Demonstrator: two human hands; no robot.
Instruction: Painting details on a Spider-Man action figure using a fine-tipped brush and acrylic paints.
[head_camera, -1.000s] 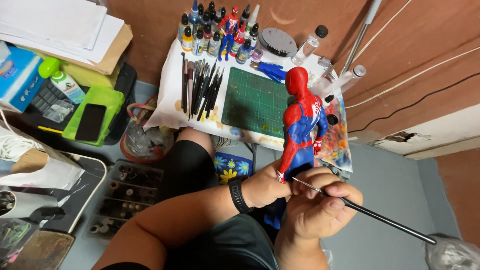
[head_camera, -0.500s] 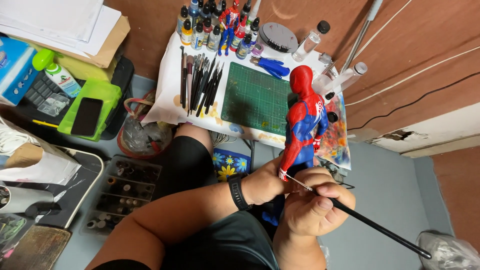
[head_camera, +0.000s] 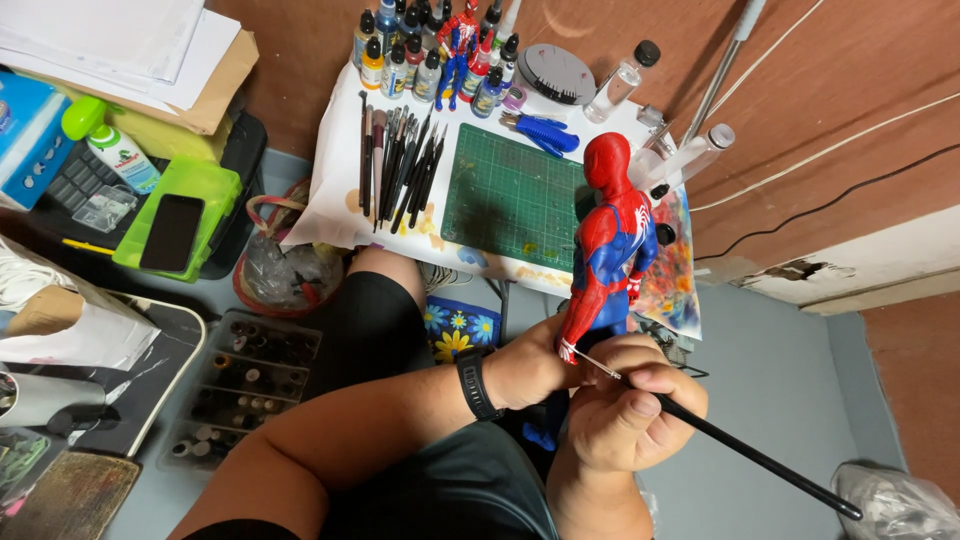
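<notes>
Camera has tilted a bit versus a second ago: the view sits slightly higher and shows more floor at your right. Figure and brush barely moved relative to your hands. In the earlier frames the brush tip was already at the figure's lower leg, and it sits on the same spot now. So my read is fine detail work at one point, not a repositioning.

Left hand (head_camera: 535, 365): grip closed around the lower legs of the red and blue action figure (head_camera: 607, 250). It holds the figure upright, off the tabletop (head_camera: 335, 200) and out over your lap, in front of the green cutting mat (head_camera: 510, 195). The feet are hidden behind your hands.

Right hand (head_camera: 625, 420): fingers pinched shut on a thin black paintbrush (head_camera: 740, 455), pencil style. The tip touches the figure near the ankle, just above your left thumb. The handle runs out low to your right.

Around it:
- A row of spare brushes (head_camera: 400, 165) lies on the white sheet left of the mat.
- Paint bottles (head_camera: 420, 55) are clustered at the back edge, with a second, smaller figure (head_camera: 458, 40) standing among them.
- Blue cutters (head_camera: 540, 132) lie beside the mat.
- Clear bottles (head_camera: 690, 150) stand just behind the figure's head.
- A phone lies in a green tray (head_camera: 180, 225) well off to your left.
</notes>
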